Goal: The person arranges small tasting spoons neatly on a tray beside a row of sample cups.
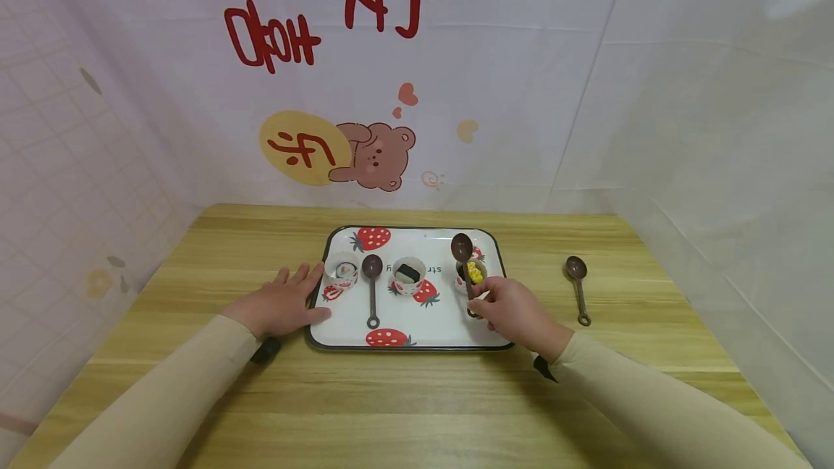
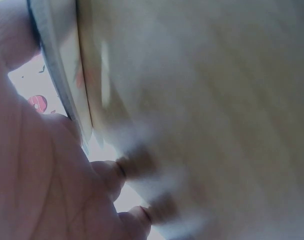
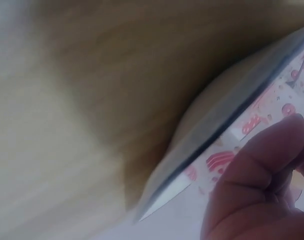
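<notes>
My right hand (image 1: 515, 313) pinches the handle of a brown spoon (image 1: 462, 247) between thumb and fingers, over the right side of a strawberry-print tray (image 1: 443, 335). The spoon's bowl points away, overlapping a small cup (image 1: 460, 283) that holds a yellow-topped piece (image 1: 475, 273). At the tray's left edge lies my left hand (image 1: 280, 305), fingers spread and relaxed, its thumb reaching over the rim. Beside it stands a cup (image 1: 343, 286) with a white, round piece inside. In the right wrist view the curled thumb and fingers (image 3: 262, 185) show, but the spoon is hidden.
Another brown spoon (image 1: 372, 288) lies on the tray, left of a middle cup (image 1: 409, 286) with a dark-banded white piece. A third spoon (image 1: 578, 284) rests on the wooden table (image 1: 417, 404) to the right. A printed wall sheet (image 1: 508, 93) hangs behind.
</notes>
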{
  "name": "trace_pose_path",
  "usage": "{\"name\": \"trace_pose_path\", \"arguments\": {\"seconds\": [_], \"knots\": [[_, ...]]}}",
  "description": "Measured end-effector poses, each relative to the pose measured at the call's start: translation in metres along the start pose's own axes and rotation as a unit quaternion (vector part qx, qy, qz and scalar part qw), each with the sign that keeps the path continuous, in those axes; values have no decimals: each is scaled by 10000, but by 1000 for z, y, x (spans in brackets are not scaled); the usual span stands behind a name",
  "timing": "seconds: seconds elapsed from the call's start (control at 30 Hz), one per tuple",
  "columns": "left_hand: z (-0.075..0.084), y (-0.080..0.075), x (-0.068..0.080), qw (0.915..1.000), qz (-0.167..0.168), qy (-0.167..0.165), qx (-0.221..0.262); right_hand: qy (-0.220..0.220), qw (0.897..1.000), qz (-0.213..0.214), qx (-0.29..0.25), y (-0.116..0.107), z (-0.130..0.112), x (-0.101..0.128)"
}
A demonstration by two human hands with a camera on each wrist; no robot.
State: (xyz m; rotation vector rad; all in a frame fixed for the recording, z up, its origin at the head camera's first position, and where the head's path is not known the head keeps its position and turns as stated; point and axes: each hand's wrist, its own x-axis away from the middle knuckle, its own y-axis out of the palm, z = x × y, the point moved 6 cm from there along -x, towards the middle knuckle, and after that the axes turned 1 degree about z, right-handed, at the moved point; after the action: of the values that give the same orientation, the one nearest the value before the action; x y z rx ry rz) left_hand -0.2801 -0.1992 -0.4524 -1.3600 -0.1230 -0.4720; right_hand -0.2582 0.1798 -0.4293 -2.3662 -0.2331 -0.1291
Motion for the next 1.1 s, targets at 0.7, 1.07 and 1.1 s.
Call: {"name": "trace_pose_path", "arguments": {"seconds": [0.7,1.07,1.1], "knots": [[-1,2,-3,10000,-36,23,8,251,9989,-373,90,23,-17,-7],[-1,1,-2,10000,-38,-22,13,201,9977,-560,310,33,-22,-13],[-1,1,-2,10000,-30,-16,17,207,9974,-590,350,34,-22,-13]]}}
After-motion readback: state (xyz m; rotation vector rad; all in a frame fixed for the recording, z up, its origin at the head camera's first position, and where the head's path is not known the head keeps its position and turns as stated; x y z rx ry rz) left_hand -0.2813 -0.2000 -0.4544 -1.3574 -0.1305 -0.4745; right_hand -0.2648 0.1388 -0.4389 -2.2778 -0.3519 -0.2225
